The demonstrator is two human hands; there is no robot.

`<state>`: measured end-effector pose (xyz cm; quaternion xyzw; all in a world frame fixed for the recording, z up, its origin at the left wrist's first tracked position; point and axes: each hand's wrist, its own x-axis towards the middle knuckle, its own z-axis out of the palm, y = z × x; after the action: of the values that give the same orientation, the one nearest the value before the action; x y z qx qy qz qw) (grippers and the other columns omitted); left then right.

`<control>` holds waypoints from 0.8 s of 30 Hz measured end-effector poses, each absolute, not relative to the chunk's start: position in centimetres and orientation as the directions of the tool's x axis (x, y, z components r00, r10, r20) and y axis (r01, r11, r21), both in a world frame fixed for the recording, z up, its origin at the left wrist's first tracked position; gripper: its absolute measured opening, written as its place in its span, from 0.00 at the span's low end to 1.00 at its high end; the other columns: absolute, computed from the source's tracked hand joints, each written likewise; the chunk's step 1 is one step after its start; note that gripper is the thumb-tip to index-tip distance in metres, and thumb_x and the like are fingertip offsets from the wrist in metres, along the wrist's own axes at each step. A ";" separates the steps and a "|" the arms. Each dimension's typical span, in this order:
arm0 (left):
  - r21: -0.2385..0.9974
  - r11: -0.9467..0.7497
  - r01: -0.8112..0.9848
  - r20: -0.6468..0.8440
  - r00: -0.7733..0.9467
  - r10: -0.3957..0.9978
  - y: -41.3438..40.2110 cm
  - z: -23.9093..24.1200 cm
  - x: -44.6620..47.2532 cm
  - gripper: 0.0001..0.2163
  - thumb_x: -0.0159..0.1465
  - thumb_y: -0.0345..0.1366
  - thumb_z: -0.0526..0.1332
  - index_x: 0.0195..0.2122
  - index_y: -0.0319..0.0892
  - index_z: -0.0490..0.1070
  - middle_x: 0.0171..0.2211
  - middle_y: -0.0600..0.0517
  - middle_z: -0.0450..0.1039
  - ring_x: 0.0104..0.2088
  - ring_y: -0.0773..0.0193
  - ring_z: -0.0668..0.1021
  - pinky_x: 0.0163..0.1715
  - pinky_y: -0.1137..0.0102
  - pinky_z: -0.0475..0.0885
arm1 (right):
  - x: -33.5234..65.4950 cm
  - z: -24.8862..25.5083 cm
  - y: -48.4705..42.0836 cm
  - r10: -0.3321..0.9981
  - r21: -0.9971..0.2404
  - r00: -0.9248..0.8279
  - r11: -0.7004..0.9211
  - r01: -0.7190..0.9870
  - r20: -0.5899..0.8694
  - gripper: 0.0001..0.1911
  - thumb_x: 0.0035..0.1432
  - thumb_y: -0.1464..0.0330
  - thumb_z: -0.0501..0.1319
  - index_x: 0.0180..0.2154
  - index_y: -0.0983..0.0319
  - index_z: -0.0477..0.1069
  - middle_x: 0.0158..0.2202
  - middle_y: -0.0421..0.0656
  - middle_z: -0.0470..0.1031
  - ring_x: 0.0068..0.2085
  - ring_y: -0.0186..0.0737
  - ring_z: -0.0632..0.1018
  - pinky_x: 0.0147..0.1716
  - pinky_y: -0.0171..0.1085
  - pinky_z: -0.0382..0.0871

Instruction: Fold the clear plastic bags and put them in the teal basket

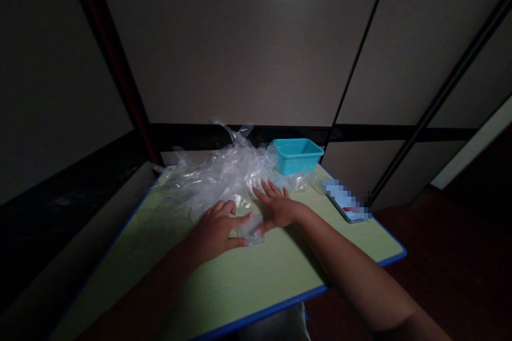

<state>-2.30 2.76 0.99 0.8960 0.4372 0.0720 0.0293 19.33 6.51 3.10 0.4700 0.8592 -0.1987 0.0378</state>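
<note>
A small folded piece of clear plastic (251,230) lies flat on the pale green desk (248,282). My left hand (218,229) presses on its left side with fingers stretched out and thumb below it. My right hand (276,205) lies flat with spread fingers on its right and far side. Just beyond both hands sits a crumpled heap of clear plastic bags (218,176).
A teal plastic tub (296,154) stands at the desk's far edge, right of the heap. A phone (347,201) lies near the right edge. The desk has a blue rim and stands against a grey panelled wall; dark floor shows to the right.
</note>
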 end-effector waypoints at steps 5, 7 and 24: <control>0.127 -0.621 0.774 0.112 0.611 0.784 2.9 0.9 -2.2 0.27 0.52 0.52 0.62 0.54 0.62 0.61 0.42 0.51 0.60 0.44 0.56 0.64 0.43 0.67 0.60 | 18.8 2.6 6.7 0.793 -0.298 -0.547 0.472 0.830 -0.269 0.62 0.39 0.45 0.61 0.61 0.55 0.21 0.62 0.50 0.13 0.60 0.54 0.22 0.50 0.64 0.23; 0.132 -0.620 0.773 0.116 0.609 0.785 2.9 0.8 -2.2 0.27 0.51 0.52 0.63 0.54 0.63 0.60 0.42 0.51 0.60 0.44 0.56 0.64 0.43 0.66 0.60 | 18.9 2.3 6.8 0.827 -0.295 -0.504 0.431 0.853 -0.249 0.59 0.41 0.44 0.59 0.61 0.55 0.22 0.61 0.50 0.13 0.60 0.54 0.22 0.50 0.65 0.25; 0.130 -0.590 0.797 0.090 0.583 0.808 2.5 1.4 -2.0 0.29 0.51 0.51 0.63 0.55 0.62 0.59 0.44 0.51 0.60 0.45 0.56 0.64 0.44 0.66 0.60 | 19.2 2.6 7.1 0.836 -0.317 -0.479 0.393 0.863 -0.267 0.54 0.45 0.46 0.59 0.62 0.55 0.29 0.62 0.52 0.16 0.60 0.54 0.24 0.52 0.63 0.29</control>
<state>-2.00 2.53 1.39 0.8888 0.4514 0.0697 0.0379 19.19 7.06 2.58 0.5093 0.8340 -0.2098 0.0321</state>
